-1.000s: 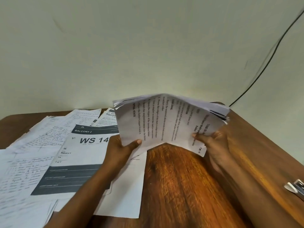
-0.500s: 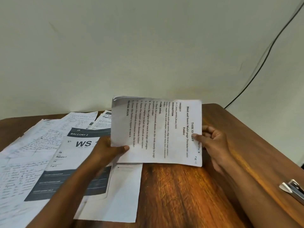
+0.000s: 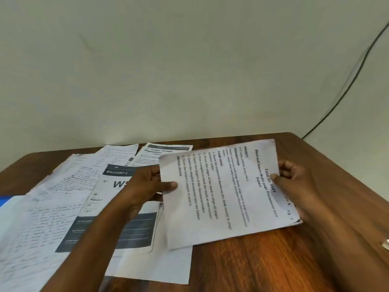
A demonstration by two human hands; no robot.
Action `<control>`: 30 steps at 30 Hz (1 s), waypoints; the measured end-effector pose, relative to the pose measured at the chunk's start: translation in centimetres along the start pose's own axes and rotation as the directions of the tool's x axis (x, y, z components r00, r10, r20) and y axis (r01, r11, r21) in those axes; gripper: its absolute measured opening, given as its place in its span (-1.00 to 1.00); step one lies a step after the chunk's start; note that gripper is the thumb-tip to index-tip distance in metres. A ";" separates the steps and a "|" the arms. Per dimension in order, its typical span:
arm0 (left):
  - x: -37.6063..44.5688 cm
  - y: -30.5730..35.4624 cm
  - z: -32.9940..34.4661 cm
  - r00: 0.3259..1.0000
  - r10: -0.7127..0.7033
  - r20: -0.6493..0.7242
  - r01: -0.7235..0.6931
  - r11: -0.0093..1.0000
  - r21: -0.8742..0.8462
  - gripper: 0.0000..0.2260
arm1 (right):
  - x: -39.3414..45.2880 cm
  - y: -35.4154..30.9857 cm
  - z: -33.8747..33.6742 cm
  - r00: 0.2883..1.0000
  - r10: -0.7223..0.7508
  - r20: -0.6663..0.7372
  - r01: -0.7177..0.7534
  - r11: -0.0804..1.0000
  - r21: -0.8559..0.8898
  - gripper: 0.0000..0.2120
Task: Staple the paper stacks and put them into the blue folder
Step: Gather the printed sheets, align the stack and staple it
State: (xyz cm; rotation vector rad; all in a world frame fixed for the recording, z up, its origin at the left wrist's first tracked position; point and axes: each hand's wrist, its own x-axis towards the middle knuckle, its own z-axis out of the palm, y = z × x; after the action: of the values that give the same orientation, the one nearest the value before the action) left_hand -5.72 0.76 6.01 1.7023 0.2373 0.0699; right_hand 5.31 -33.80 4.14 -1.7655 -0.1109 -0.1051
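Note:
I hold a stack of printed sheets [image 3: 227,192] flat and low over the wooden table [image 3: 263,262], its text running sideways. My left hand [image 3: 147,186] grips the stack's left edge, thumb on top. My right hand [image 3: 299,186] grips its right edge, thumb on the heading. A sliver of the blue folder [image 3: 3,200] shows at the far left, under loose papers. The metal tip of a stapler [image 3: 385,244] peeks in at the right edge of the view.
Several loose sheets [image 3: 52,218], handwritten and printed, cover the table's left half, with a grey "BALCONY 2" page [image 3: 117,207] on top. A pale wall stands right behind the table. A black cable [image 3: 345,89] runs down the wall at the right.
The stack, bent upward in a tent shape a second ago, is flattened and has come down toward the table. Both hands kept their grip on its edges.

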 end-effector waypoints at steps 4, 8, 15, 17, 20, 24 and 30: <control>-0.1 0.8 0.5 0.999 0.024 -0.041 -0.026 0.999 -0.038 -0.64 | 0.5 0.2 -1.1 1.000 -0.004 0.025 0.009 0.978 -0.208 -0.74; -0.4 1.3 0.8 0.995 0.092 -0.031 -0.091 0.995 0.045 -0.57 | 0.7 0.2 -1.5 0.993 -0.102 0.059 0.116 0.933 -0.342 -0.72; -0.9 1.2 3.7 0.964 0.266 0.004 -0.258 0.929 0.264 -0.57 | 0.1 0.5 -0.2 0.903 -0.369 0.221 0.430 0.767 -0.476 -0.73; -1.3 0.7 5.1 0.933 0.359 0.017 -0.338 0.862 0.379 -0.62 | -0.3 0.5 0.4 0.868 -0.419 0.267 0.496 0.727 -0.474 -0.72; -1.8 -0.1 6.9 0.911 0.408 0.058 -0.392 0.813 0.430 -0.65 | -0.9 0.6 1.4 0.817 -0.466 0.340 0.576 0.691 -0.436 -0.72; -2.2 -0.8 8.4 0.882 0.469 0.049 -0.456 0.823 0.339 -0.73 | -2.0 0.3 2.9 0.718 -0.601 0.350 0.694 0.584 -0.420 -0.59; -2.5 -0.6 9.0 0.883 0.469 0.022 -0.467 0.870 0.157 -0.69 | -3.2 0.1 4.9 0.613 -0.690 0.386 0.787 0.490 -0.374 -0.67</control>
State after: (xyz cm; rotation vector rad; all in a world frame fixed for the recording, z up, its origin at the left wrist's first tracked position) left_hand -6.64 -8.40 4.29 1.8875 -0.1703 0.4373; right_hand 2.16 -29.07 2.62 -2.1425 -1.1068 -0.6671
